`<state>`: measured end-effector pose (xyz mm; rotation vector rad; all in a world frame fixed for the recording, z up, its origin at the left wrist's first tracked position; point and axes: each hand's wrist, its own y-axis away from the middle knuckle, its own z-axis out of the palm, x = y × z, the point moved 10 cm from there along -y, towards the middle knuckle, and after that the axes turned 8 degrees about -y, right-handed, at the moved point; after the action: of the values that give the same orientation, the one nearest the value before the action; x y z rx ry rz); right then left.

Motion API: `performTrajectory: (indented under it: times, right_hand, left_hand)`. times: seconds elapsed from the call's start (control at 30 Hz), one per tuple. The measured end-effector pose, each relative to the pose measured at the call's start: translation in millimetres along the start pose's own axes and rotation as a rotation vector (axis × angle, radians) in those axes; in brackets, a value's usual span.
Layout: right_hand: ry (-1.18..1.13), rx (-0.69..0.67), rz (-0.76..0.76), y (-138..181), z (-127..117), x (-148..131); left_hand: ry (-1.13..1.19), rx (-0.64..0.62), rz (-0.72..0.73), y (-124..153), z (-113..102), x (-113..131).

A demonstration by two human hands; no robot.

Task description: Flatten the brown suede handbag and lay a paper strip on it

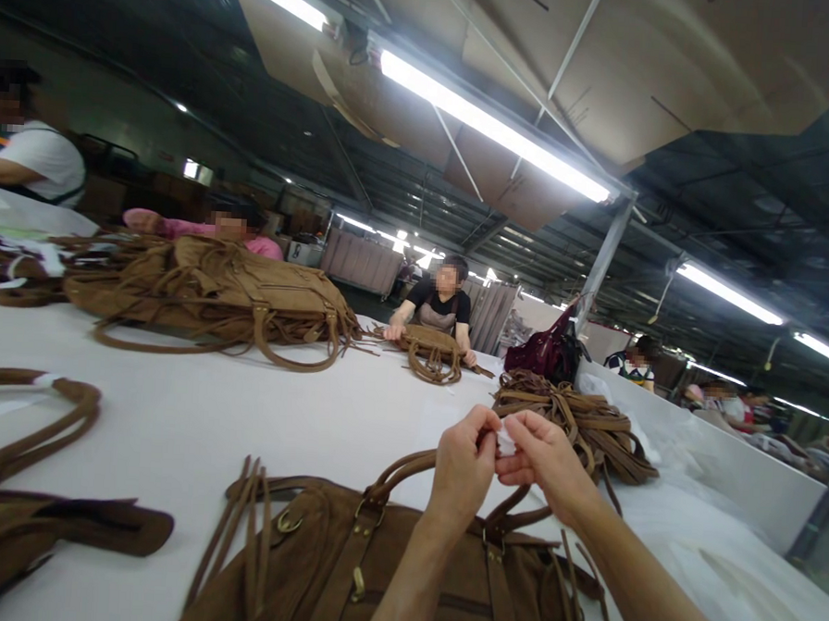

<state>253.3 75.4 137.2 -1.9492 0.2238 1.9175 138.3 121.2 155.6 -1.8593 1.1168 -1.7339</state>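
Both hands meet above the brown handbag (387, 569) at 6 o'clock on the white tabletop (242, 413). The left hand (463, 466) and right hand (542, 461) pinch a small white scrap (505, 440) between fingertips. The bag's long axis runs 9 to 3, handles arching toward 12.

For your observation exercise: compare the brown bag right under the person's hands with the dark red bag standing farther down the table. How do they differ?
The brown bag is tan suede with fringe; the dark red bag is glossy maroon. The brown bag lies flat near the left hand and right hand; the dark red bag stands upright, far off. Both sit on the white table.
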Motion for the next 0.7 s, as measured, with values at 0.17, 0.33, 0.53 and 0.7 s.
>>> performTrajectory:
  times: [0.17,0.33,0.53,0.7]
  right_hand:
    - [0.571,0.042,-0.38,1,1,-41]
    - [0.701,0.157,-0.612,6,5,-66]
    - [0.322,0.249,-0.417,-17,-22,-63]
    - [-0.031,0.181,-0.354,-36,-18,-63]
  left_hand:
    - [-0.087,0.031,0.034,2,-2,0]
    - [-0.178,0.026,0.089,5,2,2]
    - [-0.303,-0.027,0.149,7,12,4]
    - [-0.403,-0.045,0.176,3,8,-1]
